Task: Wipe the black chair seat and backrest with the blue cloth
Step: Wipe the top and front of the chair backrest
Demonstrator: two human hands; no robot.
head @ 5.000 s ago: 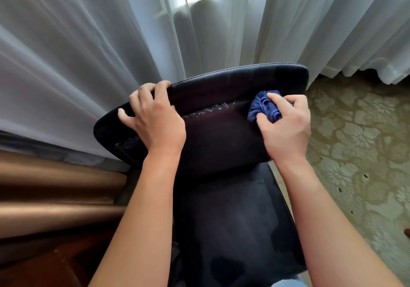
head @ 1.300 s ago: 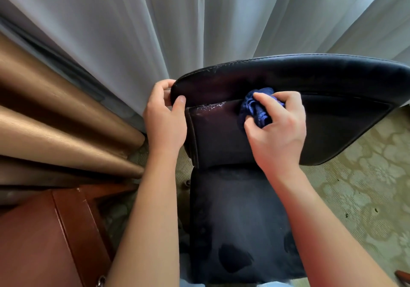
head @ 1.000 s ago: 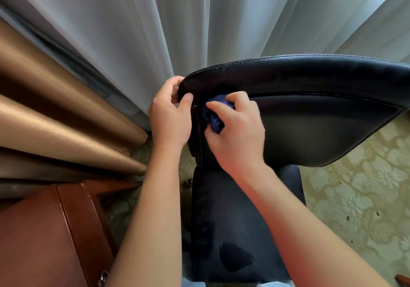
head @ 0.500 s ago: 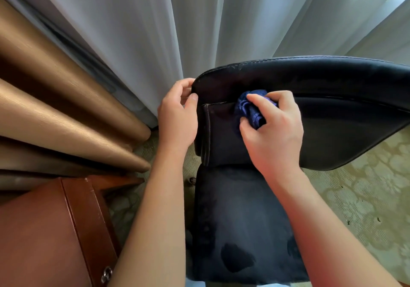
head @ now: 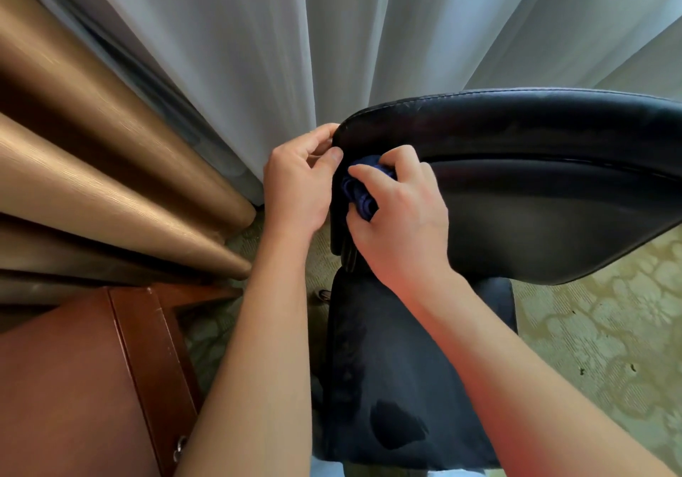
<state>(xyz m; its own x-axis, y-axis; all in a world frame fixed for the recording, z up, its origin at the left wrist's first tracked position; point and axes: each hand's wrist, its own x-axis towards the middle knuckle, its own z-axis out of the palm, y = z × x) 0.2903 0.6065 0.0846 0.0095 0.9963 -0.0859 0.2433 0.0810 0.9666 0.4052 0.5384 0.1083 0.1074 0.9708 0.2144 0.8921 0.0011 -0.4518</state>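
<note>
**Cloth bunched at the backrest's left edge**

The person leans over the black chair, both bare arms reaching forward. The right hand (head: 400, 214) is curled around the blue cloth (head: 357, 190), which is wadded into a small bundle and pressed against the front face of the backrest (head: 535, 188), right at its left edge, just below the padded top roll. Only a bit of the cloth shows between thumb and forefinger. The left hand (head: 299, 181) grips that same left edge of the backrest, fingers wrapped behind it and the thumb on the front, just beside the cloth. The seat (head: 402, 373) lies below the arms, with a darker patch (head: 396, 425) near its front. White sheer curtains (head: 332, 33) hang behind the chair, bronze drapes (head: 92, 137) to the left. A reddish wooden cabinet (head: 73, 384) stands at lower left, and patterned green carpet (head: 598, 347) covers the floor.
</note>
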